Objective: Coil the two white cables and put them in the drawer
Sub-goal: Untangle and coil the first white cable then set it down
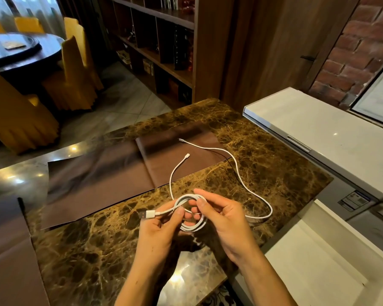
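Note:
Both hands hold a white cable coil [194, 226] above the marble table [93, 250]. My left hand [161, 230] pinches the cable just behind its USB plug [147, 214], which points left. My right hand [221, 219] grips the top of the loops with thumb and fingers. The coil's loose tail rises to a small connector [187, 155] over the brown mat. A second white cable [239, 175] lies uncoiled on the table, curving from the mat to near my right hand. An open white drawer [314, 259] shows at the lower right.
A brown mat [119, 171] covers the table's far middle. A white chest-like unit [318, 131] stands right of the table. Yellow-covered chairs [75, 69], a round table and a wooden bookshelf [164, 40] are beyond.

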The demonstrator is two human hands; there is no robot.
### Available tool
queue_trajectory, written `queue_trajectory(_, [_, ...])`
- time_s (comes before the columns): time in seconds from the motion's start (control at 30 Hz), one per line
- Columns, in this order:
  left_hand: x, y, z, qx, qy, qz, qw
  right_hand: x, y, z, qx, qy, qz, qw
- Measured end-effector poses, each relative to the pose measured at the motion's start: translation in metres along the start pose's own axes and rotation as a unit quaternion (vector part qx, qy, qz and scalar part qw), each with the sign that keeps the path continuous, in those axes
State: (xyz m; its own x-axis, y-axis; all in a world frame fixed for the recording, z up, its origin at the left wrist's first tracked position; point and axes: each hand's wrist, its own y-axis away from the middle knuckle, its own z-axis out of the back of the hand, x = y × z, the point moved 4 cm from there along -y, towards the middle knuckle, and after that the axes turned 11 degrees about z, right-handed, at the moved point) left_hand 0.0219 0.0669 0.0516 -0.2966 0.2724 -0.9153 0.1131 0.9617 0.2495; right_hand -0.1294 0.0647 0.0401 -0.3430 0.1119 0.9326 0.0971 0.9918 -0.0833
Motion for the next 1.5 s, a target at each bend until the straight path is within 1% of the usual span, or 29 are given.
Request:
queue_trajectory(0.07, [0.000,-0.001,0.009,-0.022,0.008,-0.017,1.000,-0.001,-0.002,-0.003,0.019,0.016,-0.003,1.000])
queue_trajectory(0.13, [0.000,-0.003,0.018,-0.028,0.022,-0.025,0.999,-0.004,-0.003,-0.006,0.032,0.013,-0.009,0.999])
queue_trajectory(0.27, [0.003,-0.003,0.037,-0.048,0.000,-0.036,0.998,-0.009,-0.006,-0.017,0.045,0.014,-0.023,0.999])
queue_trajectory(0.33, [0.005,-0.003,0.050,-0.059,0.013,-0.035,0.998,-0.013,-0.010,-0.025,0.068,0.027,-0.027,0.997])
queue_trajectory(0.43, [0.011,-0.004,0.072,-0.075,0.013,-0.015,0.997,-0.024,-0.018,-0.040,0.097,0.070,-0.020,0.993])
queue_trajectory(0.53, [0.016,-0.010,0.101,-0.100,0.057,0.025,0.993,-0.043,-0.032,-0.058,0.084,0.095,-0.025,0.992])
queue_trajectory(0.63, [0.016,-0.019,0.134,-0.141,0.077,0.036,0.986,-0.068,-0.045,-0.076,0.074,0.114,-0.035,0.990])
queue_trajectory(0.77, [0.021,-0.030,0.172,-0.214,0.065,0.042,0.974,-0.100,-0.060,-0.103,0.104,0.173,-0.040,0.979])
queue_trajectory(0.83, [0.022,-0.033,0.185,-0.240,0.082,0.054,0.966,-0.115,-0.066,-0.115,0.101,0.198,-0.051,0.974])
queue_trajectory(0.87, [0.023,-0.031,0.191,-0.261,0.107,0.057,0.958,-0.123,-0.067,-0.121,0.097,0.206,-0.059,0.972])
queue_trajectory(0.93, [0.029,-0.019,0.202,-0.324,0.159,0.062,0.930,-0.137,-0.069,-0.129,0.098,0.241,-0.065,0.963])
queue_trajectory(0.97, [0.033,-0.008,0.205,-0.364,0.148,0.055,0.918,-0.142,-0.069,-0.132,0.105,0.270,-0.062,0.955])
queue_trajectory(1.0, [0.035,0.003,0.205,-0.404,0.101,0.036,0.908,-0.145,-0.069,-0.134,0.116,0.303,-0.055,0.944])
queue_trajectory(1.03, [0.033,0.014,0.202,-0.431,0.025,0.006,0.902,-0.145,-0.069,-0.135,0.128,0.341,-0.037,0.930])
queue_trajectory(1.07, [0.028,0.021,0.196,-0.435,-0.052,-0.043,0.898,-0.142,-0.069,-0.137,0.141,0.383,-0.004,0.913])
queue_trajectory(1.13, [0.017,0.025,0.182,-0.387,-0.224,-0.147,0.882,-0.135,-0.067,-0.143,0.176,0.443,0.091,0.874])
queue_trajectory(1.17, [0.012,0.021,0.175,-0.352,-0.320,-0.183,0.860,-0.134,-0.065,-0.146,0.202,0.461,0.131,0.854])
queue_trajectory(1.2, [0.009,0.013,0.169,-0.313,-0.404,-0.196,0.837,-0.135,-0.063,-0.150,0.230,0.475,0.154,0.835])
queue_trajectory(1.23, [0.006,0.003,0.166,-0.269,-0.471,-0.183,0.820,-0.137,-0.061,-0.152,0.251,0.488,0.160,0.820])
queue_trajectory(1.3, [0.002,-0.017,0.164,-0.194,-0.575,-0.127,0.784,-0.142,-0.059,-0.152,0.269,0.508,0.160,0.803])
queue_trajectory(1.37, [0.006,-0.033,0.168,-0.136,-0.673,-0.091,0.721,-0.144,-0.057,-0.151,0.266,0.520,0.181,0.791])
queue_trajectory(1.4, [0.010,-0.036,0.172,-0.115,-0.710,-0.080,0.690,-0.143,-0.054,-0.151,0.261,0.526,0.199,0.785])
queue_trajectory(1.43, [0.013,-0.038,0.175,-0.102,-0.731,-0.070,0.671,-0.141,-0.050,-0.152,0.253,0.532,0.220,0.778])
queue_trajectory(1.5, [0.018,-0.037,0.181,-0.091,-0.751,-0.060,0.651,-0.139,-0.043,-0.150,0.235,0.554,0.257,0.756])
